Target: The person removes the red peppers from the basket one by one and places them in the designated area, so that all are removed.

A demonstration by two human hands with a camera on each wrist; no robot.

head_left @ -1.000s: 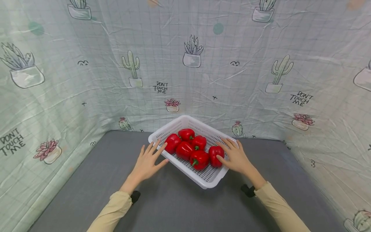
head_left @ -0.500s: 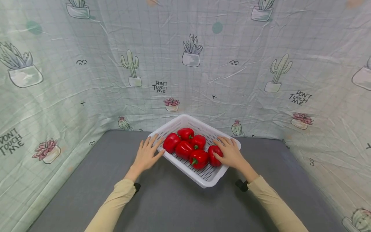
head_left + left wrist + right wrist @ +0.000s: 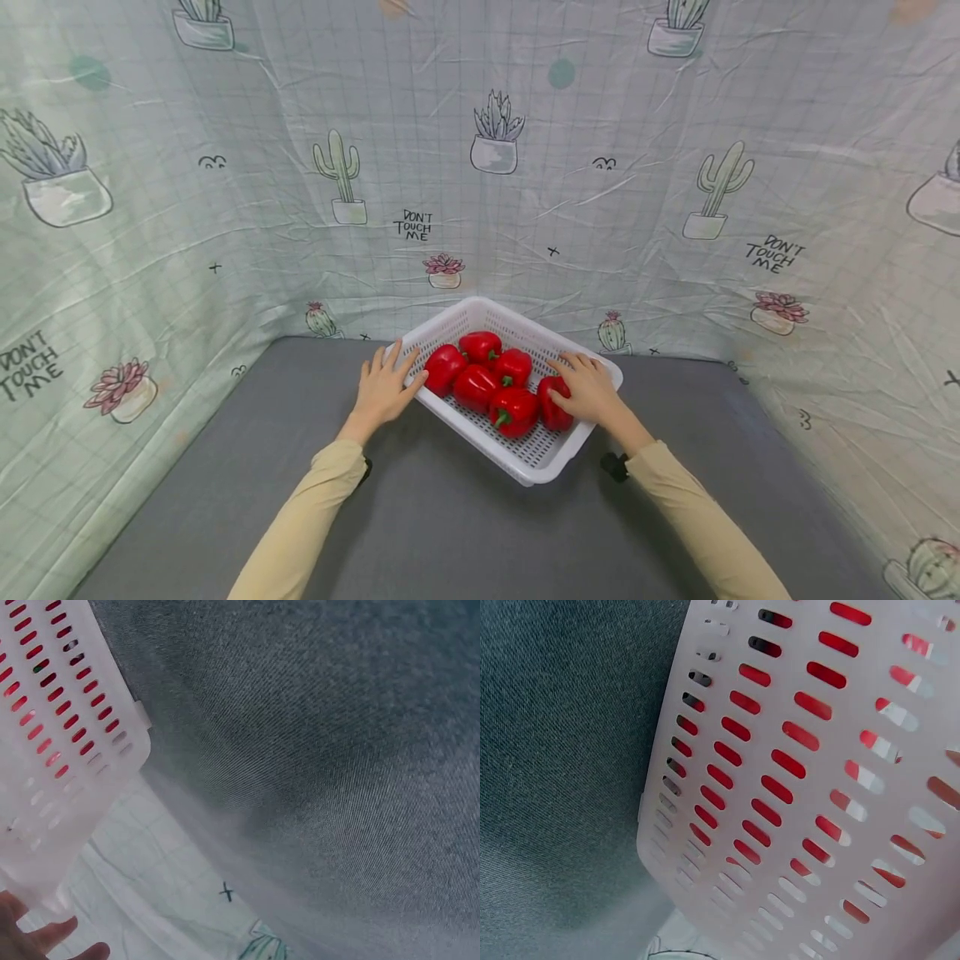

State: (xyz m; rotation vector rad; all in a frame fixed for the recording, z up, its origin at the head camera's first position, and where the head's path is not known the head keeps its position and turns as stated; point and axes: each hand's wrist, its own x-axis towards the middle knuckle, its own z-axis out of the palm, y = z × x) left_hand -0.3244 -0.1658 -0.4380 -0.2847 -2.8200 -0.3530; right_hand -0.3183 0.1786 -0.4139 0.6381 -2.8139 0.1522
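Observation:
In the head view, a white perforated plastic basket (image 3: pixel 480 439) sits at an angle on the grey table, holding several glossy red bell peppers (image 3: pixel 476 387). My left hand (image 3: pixel 380 392) is at its left corner, fingers spread at the rim and thumb toward the leftmost pepper (image 3: pixel 444 370). Some fingertips (image 3: pixel 54 934) show just beyond the basket corner in the left wrist view. My right hand (image 3: pixel 592 392) reaches over the right side onto the rightmost bell pepper (image 3: pixel 555 414), thumb on its near side and loosely spread fingers across its far side. The basket wall (image 3: pixel 780 847) largely hides it in the right wrist view.
Grey cloth covers the table (image 3: pixel 480 542). Behind and along both sides hangs a pale curtain (image 3: pixel 480 208) printed with cacti, close to the basket's back corner. Long sleeves (image 3: pixel 300 517) cover both forearms, and a dark wrist device (image 3: pixel 615 467) shows under the right one.
Both hands have moved in closer: the left a little farther onto the basket's left rim, the right leftward and down over the rightmost bell pepper. Basket and peppers have stayed in place.

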